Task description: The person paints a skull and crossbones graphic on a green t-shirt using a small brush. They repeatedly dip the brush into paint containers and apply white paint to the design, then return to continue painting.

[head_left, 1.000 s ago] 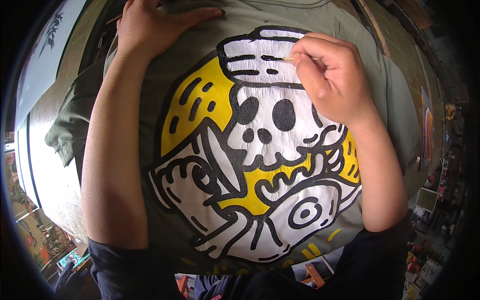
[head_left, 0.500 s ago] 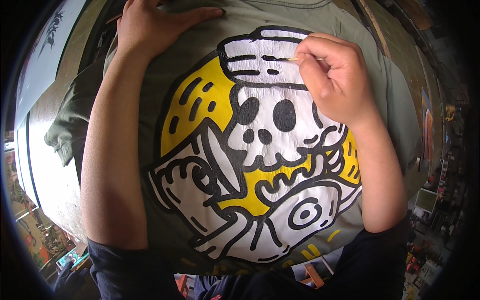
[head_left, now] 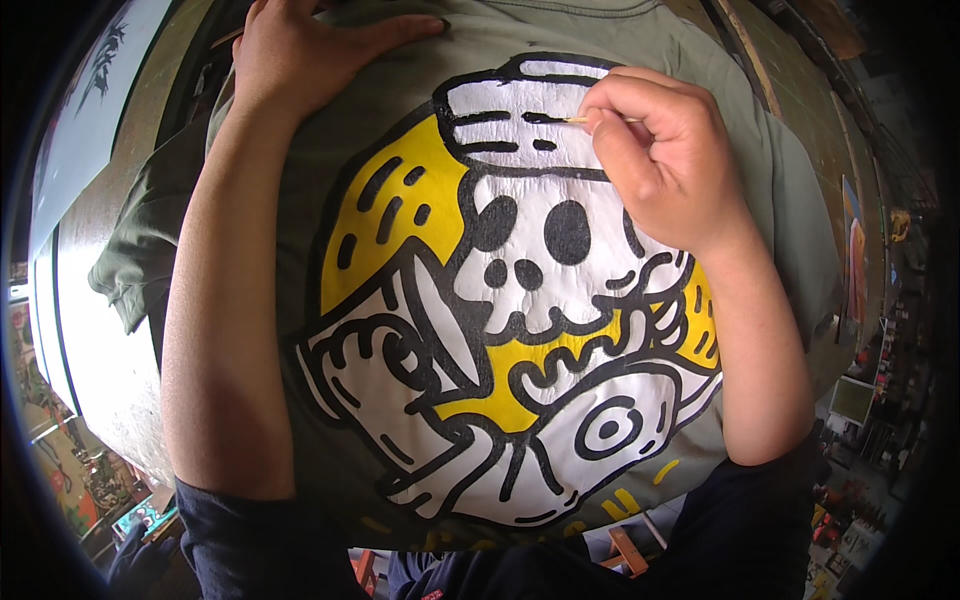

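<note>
An olive-green T-shirt (head_left: 790,230) lies spread out before me, bearing a large painted cartoon design (head_left: 540,290) in white, yellow and black: a skull-like face, a cap and cartoon eyes. My right hand (head_left: 665,140) pinches a thin, pale-handled paintbrush (head_left: 577,120) between thumb and fingers. Its black tip touches the white cap at a short black dash; where bristles end and paint begins is hard to tell. My left hand (head_left: 320,45) rests flat on the shirt's upper left, thumb stretched out, holding nothing visible; its other fingers are partly cut off by the top edge.
A dark sleeve (head_left: 150,230) of the shirt hangs out at the left, over a bright white surface (head_left: 100,330). Wooden boards (head_left: 750,50) run along the upper right. Cluttered small items (head_left: 850,545) show low at the right rim.
My right hand and the brush have shifted slightly to the left along the black dash. The left hand and the shirt stay where they were.
</note>
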A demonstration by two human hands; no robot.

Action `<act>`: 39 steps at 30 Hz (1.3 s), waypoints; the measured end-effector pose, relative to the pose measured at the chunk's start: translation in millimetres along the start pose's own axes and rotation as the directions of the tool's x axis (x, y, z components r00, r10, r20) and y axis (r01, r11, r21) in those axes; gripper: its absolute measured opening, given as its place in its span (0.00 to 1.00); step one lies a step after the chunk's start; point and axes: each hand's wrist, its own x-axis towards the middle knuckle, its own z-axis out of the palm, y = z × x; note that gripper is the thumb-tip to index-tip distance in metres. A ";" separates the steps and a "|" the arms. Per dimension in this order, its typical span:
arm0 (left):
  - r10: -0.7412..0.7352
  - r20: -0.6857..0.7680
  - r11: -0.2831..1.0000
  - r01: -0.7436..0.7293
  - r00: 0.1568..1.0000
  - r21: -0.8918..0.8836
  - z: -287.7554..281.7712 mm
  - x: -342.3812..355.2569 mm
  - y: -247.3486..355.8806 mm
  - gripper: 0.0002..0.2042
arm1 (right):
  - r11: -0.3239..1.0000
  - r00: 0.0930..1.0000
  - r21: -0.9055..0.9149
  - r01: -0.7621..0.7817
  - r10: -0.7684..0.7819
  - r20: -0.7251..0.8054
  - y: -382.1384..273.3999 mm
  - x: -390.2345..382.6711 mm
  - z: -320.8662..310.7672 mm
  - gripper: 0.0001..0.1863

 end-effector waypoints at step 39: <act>0.166 -0.059 0.981 -0.158 0.984 0.111 27.0 19.3 -46.4 0.31 | 0.998 0.995 0.057 0.029 -0.023 -0.094 -6.6 4.9 5.1 0.03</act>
